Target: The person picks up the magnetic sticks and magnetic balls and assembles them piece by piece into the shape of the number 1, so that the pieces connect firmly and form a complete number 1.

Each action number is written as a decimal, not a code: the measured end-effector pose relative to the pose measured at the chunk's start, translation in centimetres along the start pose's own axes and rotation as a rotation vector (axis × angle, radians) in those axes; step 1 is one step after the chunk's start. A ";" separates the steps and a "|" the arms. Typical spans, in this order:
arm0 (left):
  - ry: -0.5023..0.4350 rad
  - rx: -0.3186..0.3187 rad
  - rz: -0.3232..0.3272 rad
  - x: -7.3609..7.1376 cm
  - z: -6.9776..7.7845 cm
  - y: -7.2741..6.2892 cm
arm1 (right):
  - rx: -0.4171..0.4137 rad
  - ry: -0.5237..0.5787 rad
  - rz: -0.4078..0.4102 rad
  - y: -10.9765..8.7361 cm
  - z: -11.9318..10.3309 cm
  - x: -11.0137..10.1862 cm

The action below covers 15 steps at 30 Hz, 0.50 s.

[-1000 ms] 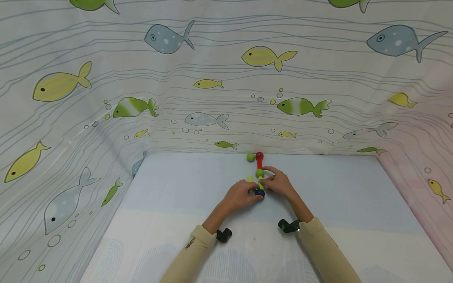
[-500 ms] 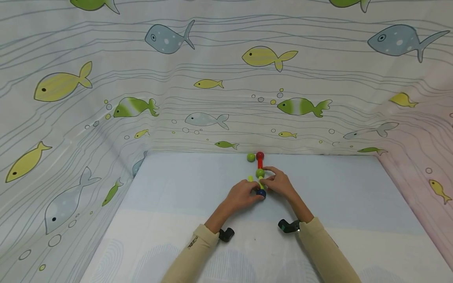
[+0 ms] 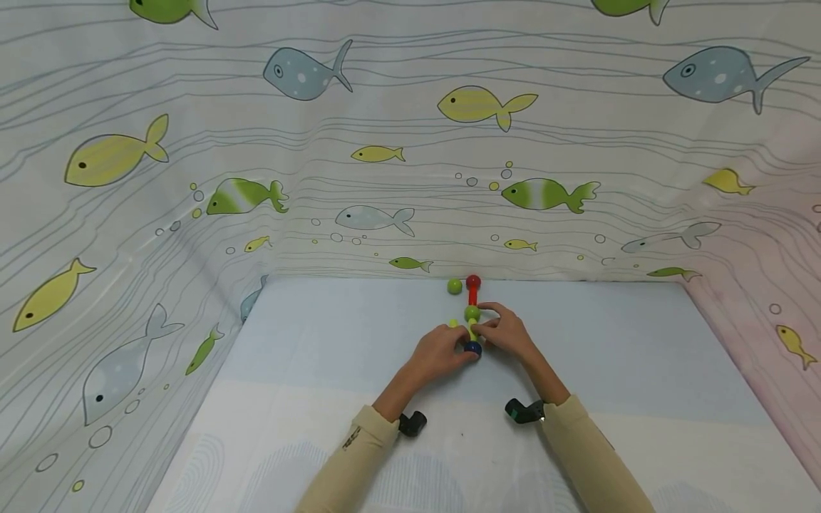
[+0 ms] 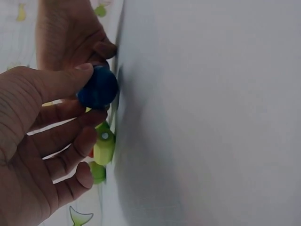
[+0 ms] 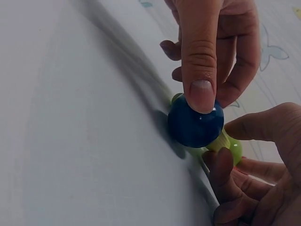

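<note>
Between the thumb and fingers of my left hand [image 3: 439, 350] is a blue ball [image 3: 473, 349], seen large in both wrist views. My right hand [image 3: 507, 330] pinches a yellow-green rod [image 3: 473, 328] just beyond the ball. This rod runs from the blue ball to a green ball [image 3: 472, 313]. Past that, a red rod [image 3: 472, 296] leads to a red ball [image 3: 473, 282], forming a straight row away from me. In the right wrist view, the left thumb lies on top of the blue ball [image 5: 195, 123]. Fingers partly hide the held rod.
A loose green ball [image 3: 455, 286] sits left of the red ball, near the back wall. Another yellow-green rod [image 3: 453, 323] lies beside my left fingers, partly hidden; its round end dot shows in the left wrist view. Fish-patterned cloth walls [image 3: 423, 242] border the pale table [image 3: 346, 320].
The row of balls and rods has shifted very slightly to the right, and my left hand with the blue ball moved along with it. My right hand has stayed nearly still.
</note>
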<state>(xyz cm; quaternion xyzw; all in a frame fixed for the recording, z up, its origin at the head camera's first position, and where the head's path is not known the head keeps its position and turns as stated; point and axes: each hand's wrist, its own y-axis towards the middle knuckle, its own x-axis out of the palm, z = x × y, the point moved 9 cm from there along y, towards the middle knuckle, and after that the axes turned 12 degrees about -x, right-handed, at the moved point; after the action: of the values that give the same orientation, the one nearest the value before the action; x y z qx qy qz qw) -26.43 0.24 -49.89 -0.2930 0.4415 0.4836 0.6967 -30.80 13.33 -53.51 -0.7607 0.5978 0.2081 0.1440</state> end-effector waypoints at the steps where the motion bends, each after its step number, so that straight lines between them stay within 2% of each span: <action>1: 0.000 -0.003 -0.001 0.0 0.0 0.0 | 0.000 -0.002 -0.001 0.0 0.0 0.0; 15: -0.002 -0.002 0.005 -0.1 0.0 0.1 | -0.059 -0.049 -0.077 -1.2 -0.4 -0.2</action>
<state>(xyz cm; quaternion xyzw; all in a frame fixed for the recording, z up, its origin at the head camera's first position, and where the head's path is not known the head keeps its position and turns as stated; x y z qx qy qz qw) -26.55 0.22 -49.81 -0.2922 0.4413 0.4861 0.6954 -29.61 13.64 -53.13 -0.7817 0.5580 0.2383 0.1439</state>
